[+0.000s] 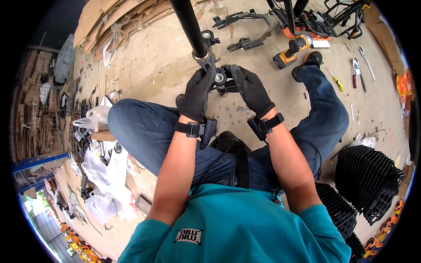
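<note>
A long black tube (pixel 188 26) comes down from the top of the view and ends in a grey metal bracket (pixel 210 62) with round bolted eyes. Both my hands wear black gloves. My left hand (pixel 196 94) is closed round the left side of this bracket, with its thumb along the metal. Opposite it, my right hand (pixel 251 87) has its fingers curled against a black arm (pixel 232 86) joined to the bracket. A silver bolt head (pixel 219 78) shows between the two hands. The gloves hide most of the fingertips and the bracket's lower part.
A yellow-black cordless drill (pixel 289 52) lies by my right shoe (pixel 309 63). Farther right are a yellow-handled screwdriver (pixel 337 81) and wrenches (pixel 367 63). Black frame parts (pixel 252 26) lie beyond. Plastic bags (pixel 107 179) are at left, black ribbed parts (pixel 366 177) at lower right.
</note>
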A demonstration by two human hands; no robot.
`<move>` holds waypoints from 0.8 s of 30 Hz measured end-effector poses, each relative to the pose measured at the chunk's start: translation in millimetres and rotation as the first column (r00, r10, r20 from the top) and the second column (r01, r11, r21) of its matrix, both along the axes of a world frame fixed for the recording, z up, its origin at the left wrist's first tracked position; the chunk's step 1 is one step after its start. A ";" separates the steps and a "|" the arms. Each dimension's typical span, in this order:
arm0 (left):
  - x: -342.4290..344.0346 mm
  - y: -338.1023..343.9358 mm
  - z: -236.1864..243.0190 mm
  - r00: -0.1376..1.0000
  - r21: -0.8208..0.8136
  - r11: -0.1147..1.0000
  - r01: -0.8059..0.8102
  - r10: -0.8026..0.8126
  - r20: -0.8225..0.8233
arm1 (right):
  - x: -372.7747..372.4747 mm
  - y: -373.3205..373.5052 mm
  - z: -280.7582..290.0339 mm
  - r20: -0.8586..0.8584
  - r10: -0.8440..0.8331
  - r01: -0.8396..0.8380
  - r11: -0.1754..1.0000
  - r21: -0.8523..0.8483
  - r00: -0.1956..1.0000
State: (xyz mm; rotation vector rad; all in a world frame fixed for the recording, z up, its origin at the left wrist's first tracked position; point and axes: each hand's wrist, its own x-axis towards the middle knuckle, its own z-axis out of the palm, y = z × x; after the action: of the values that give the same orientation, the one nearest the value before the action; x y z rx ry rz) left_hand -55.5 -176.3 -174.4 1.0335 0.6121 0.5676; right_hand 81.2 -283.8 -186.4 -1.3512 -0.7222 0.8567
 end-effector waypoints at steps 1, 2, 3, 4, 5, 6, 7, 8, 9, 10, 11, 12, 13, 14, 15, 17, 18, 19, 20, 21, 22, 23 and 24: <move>1.0 -0.1 -0.7 1.000 0.005 1.000 -0.002 0.002 -0.005 | 0.5 -0.3 -4.6 0.011 -0.011 0.011 1.000 0.015 1.000; 2.0 0.0 -0.9 1.000 0.010 1.000 -0.007 0.008 -0.009 | 0.8 0.2 -7.7 -0.011 -0.010 0.010 1.000 0.010 1.000; 2.7 -0.4 -1.0 1.000 0.015 1.000 -0.013 0.013 -0.013 | 1.4 0.7 -10.7 -0.033 -0.009 0.010 1.000 0.005 0.999; 3.5 -0.8 -0.9 1.000 0.021 1.000 -0.019 0.019 -0.016 | 3.1 1.1 -13.4 -0.055 -0.009 0.009 1.000 0.000 0.998; 3.3 -0.3 -1.5 0.999 0.029 0.999 -0.024 0.025 -0.031 | 3.4 1.5 -10.7 -0.069 0.003 -0.003 1.000 0.000 0.998; 2.8 0.2 -1.9 0.998 0.038 0.999 -0.031 0.032 -0.045 | 3.7 0.8 -7.8 -0.083 0.016 -0.016 1.000 0.000 0.996; 2.0 0.8 -1.9 0.997 0.046 0.998 -0.038 0.041 -0.060 | 5.2 1.2 -4.4 -0.096 0.030 -0.030 1.000 0.000 0.995; 2.1 1.5 -1.7 0.998 0.042 0.999 -0.029 0.032 -0.056 | 9.3 3.3 1.5 -0.147 0.022 -0.026 0.999 -0.030 0.989; 1.6 2.2 -1.3 0.998 0.038 0.999 -0.023 0.025 -0.053 | 13.8 5.7 8.4 -0.197 0.014 -0.026 0.998 -0.060 0.980; 0.5 2.8 -1.3 0.999 0.034 0.999 -0.019 0.020 -0.050 | 18.1 8.3 11.1 -0.247 0.007 -0.030 0.995 -0.091 0.969; -0.7 1.9 -1.5 0.998 0.023 0.999 -0.026 0.027 -0.048 | 30.5 11.1 3.6 -0.184 0.054 -0.082 0.986 -0.144 0.981; -0.7 1.8 -1.4 0.998 0.015 0.999 -0.032 0.033 -0.044 | 42.2 14.4 -8.4 -0.207 0.051 -0.085 0.984 -0.157 0.977; -1.7 1.6 -0.8 0.998 0.006 0.999 -0.040 0.040 -0.041 | 52.0 18.5 -22.6 -0.230 0.051 -0.091 0.981 -0.171 0.972; -2.6 0.0 1.6 0.998 0.000 0.999 -0.054 0.054 -0.043 | 60.6 22.7 -38.6 -0.209 0.019 -0.068 0.971 -0.229 0.978; -0.4 1.9 2.7 0.997 0.026 0.999 -0.039 0.041 -0.073 | 72.1 22.2 -62.6 -0.199 0.009 -0.070 0.951 -0.302 0.980; -2.2 2.2 2.0 0.991 0.065 0.998 0.006 0.003 -0.135 | 86.2 8.3 -124.8 -0.174 -0.024 -0.058 0.891 -0.451 0.984; 0.8 0.4 2.6 0.989 0.113 0.994 0.006 0.010 -0.146 | 89.2 -0.8 -156.5 -0.181 -0.025 -0.071 0.860 -0.505 0.983; 0.5 0.1 1.1 0.993 0.076 0.997 -0.012 0.021 -0.118 | 84.8 -7.9 -177.7 -0.195 -0.020 -0.094 0.823 -0.560 0.981; -4.9 0.5 -1.2 0.994 0.037 0.998 -0.042 0.045 -0.100 | 73.6 -8.3 -182.7 -0.135 0.087 -0.155 0.738 -0.657 0.987; -9.0 1.0 -2.8 0.995 -0.002 0.998 -0.065 0.064 -0.079 | 65.8 -8.2 -186.0 -0.084 0.195 -0.192 0.638 -0.746 0.977; 7.2 -1.7 1.0 0.998 0.006 1.000 -0.028 0.029 -0.063 | 83.9 -23.4 -234.6 0.295 0.460 -0.063 0.618 -0.784 0.837; 1.5 -0.7 -2.6 0.995 0.015 0.998 -0.053 0.054 -0.081 | 69.2 -17.4 -227.4 0.224 0.478 -0.057 0.504 -0.862 0.849; -0.1 -0.3 -3.8 0.993 0.023 0.997 -0.069 0.071 -0.089 | 62.5 -19.4 -228.5 0.266 0.511 -0.053 0.527 -0.848 0.817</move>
State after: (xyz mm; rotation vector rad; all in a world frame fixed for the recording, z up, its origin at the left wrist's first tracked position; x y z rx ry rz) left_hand -55.6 -176.6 -178.2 1.0635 0.7259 0.5915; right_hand 143.7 -303.2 -414.9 -2.4169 -1.0320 1.2195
